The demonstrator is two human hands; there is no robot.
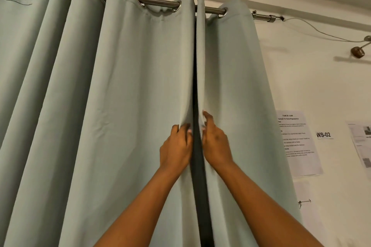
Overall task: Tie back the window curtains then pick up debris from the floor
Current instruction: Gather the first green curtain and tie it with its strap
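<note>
Two pale green grommet curtains hang from a metal rod (160, 3). The left curtain (120, 106) fills most of the view, and the narrower right curtain (236, 86) hangs beside the wall. A thin dark gap (197, 166) runs between their inner edges. My left hand (176, 146) grips the inner edge of the left curtain at about mid-height. My right hand (215, 142) pinches the inner edge of the right curtain at the same height. The floor and any debris are out of view.
A white wall on the right carries a printed task sheet (299, 142), a "WS-02" label (323, 134) and another paper (361, 142). A small hook (304, 202) sits low on the wall. A wire (321, 32) runs from the rod end to a wall fixture (358, 51).
</note>
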